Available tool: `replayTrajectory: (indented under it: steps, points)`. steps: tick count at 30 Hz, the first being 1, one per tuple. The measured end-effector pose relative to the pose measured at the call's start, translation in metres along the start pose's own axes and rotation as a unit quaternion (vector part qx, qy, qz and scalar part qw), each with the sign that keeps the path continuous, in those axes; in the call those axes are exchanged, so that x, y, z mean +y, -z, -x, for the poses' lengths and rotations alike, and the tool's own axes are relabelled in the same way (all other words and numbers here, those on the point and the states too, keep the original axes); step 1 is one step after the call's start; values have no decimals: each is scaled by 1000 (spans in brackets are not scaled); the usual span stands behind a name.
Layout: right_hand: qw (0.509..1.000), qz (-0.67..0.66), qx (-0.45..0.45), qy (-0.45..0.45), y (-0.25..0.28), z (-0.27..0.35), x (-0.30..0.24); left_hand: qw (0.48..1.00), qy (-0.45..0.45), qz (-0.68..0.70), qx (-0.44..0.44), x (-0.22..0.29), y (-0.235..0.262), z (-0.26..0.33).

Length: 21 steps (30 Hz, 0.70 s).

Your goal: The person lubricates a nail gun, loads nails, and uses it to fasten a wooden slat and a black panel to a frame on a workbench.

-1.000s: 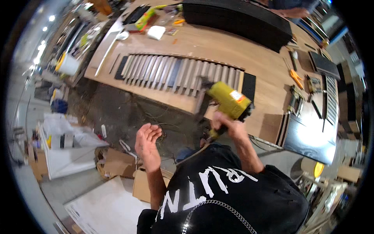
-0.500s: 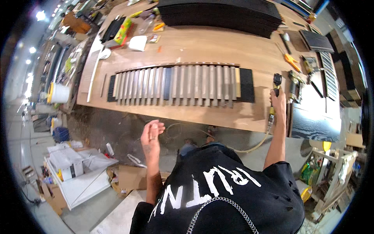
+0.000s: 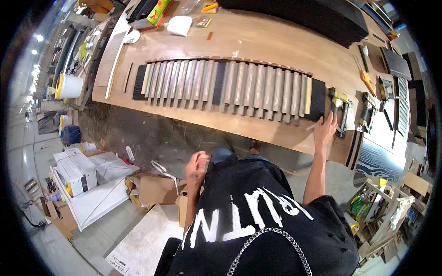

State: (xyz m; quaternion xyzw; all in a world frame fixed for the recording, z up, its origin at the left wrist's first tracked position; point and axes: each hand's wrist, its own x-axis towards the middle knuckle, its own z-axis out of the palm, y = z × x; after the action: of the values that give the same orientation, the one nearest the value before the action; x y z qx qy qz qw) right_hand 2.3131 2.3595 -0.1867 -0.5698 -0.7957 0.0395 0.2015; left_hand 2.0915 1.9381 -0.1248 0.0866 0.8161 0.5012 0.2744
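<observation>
A yellow-and-black nail gun [image 3: 340,99] lies on the wooden table near its right front edge. My right hand [image 3: 325,131] rests beside it with fingers apart, the tips near its handle and the dark panel's right end. To the left of that hand is a long black panel [image 3: 318,99], with a row of grey-brown slats [image 3: 248,87] across it. A darker strip [image 3: 220,83] shows in the middle of the row. My left hand [image 3: 197,166] hangs in front of the table, fingers curled in, with nothing visible in them.
A second nail gun [image 3: 368,110] and orange-handled pliers [image 3: 367,80] lie to the right. Black boards [image 3: 304,16] are stacked at the back. A white roll [image 3: 179,26] sits at the far left. Cardboard boxes [image 3: 159,186] stand on the floor to my left.
My right hand held the nail gun upright; now the tool lies on the table and the fingers have loosened. My left hand has drawn back toward my body, its fingers more curled.
</observation>
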Motion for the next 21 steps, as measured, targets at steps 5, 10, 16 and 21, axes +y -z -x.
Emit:
replayTrajectory:
  steps: [5,10,16,21]
  points:
    - [999,-13,-13,-47,-21,66,-31,997,26,-56,-45,-4,23,-53]
    - [995,69,60,-45,-48,109,-38,991,-76,-72,78,-17,84,-145]
    - [986,110,65,-110,-61,102,-51,832,-98,-331,435,-75,213,-291]
    - [959,195,36,-205,-71,100,-38,902,222,113,354,-88,270,-381]
